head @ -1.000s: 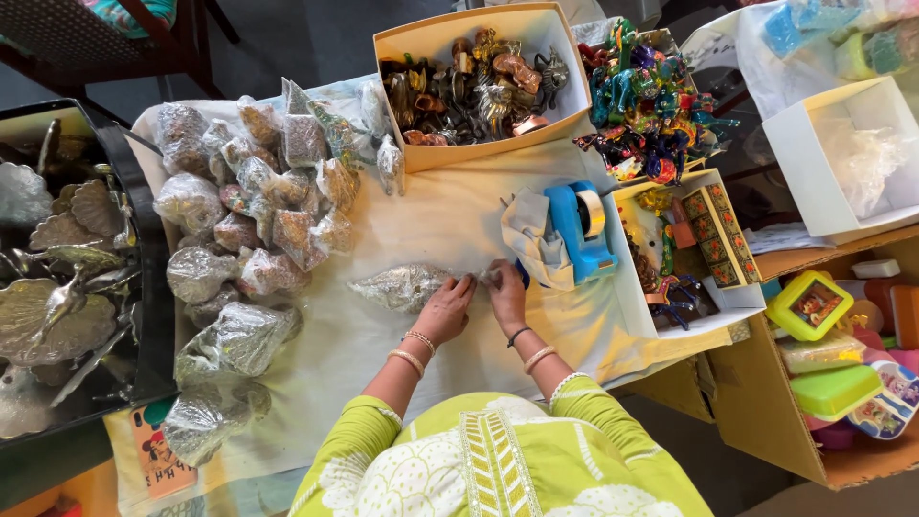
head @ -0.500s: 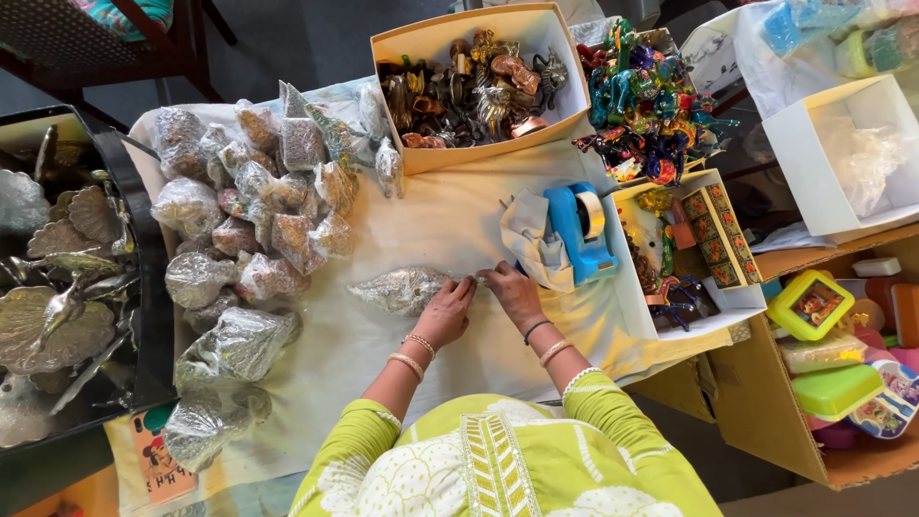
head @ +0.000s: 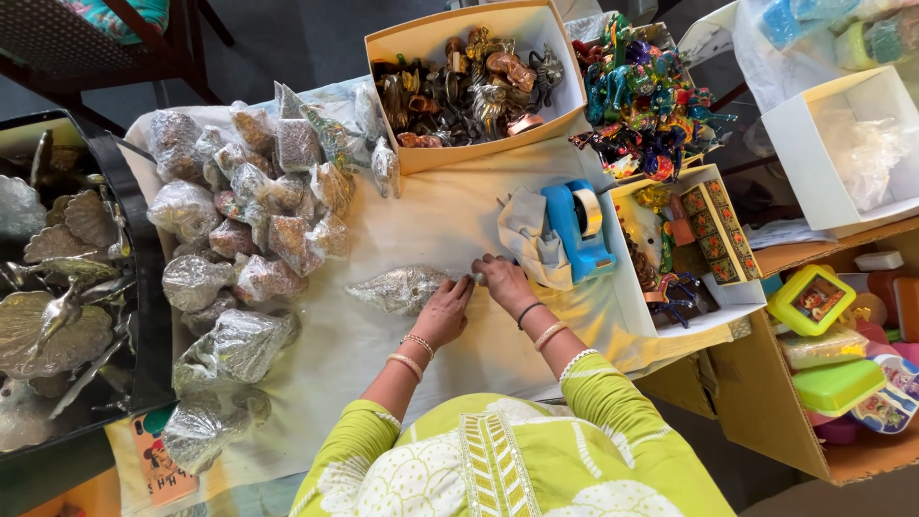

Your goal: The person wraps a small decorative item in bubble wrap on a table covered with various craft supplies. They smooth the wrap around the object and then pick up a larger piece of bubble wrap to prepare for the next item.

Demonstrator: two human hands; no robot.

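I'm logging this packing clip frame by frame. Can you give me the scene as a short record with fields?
left hand: rests on the clear-wrapped silver item
right hand: pinches the wrap's end
surface: table under a cream cloth
left of the hands: pile of wrapped bundles
right of the hands: blue tape dispenser
behind: open box of metal figurines
far left: black tray of silver pieces

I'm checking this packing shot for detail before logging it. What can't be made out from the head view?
- Fingertips of the left hand and right hand: they meet at the end of the clear-wrapped silver piece, so the grip is hidden.
- That piece's shape: blurred by crinkled wrap.
- Metal leaf dishes: cut off by the left edge.
- Figures in the tan box: too small and jumbled.
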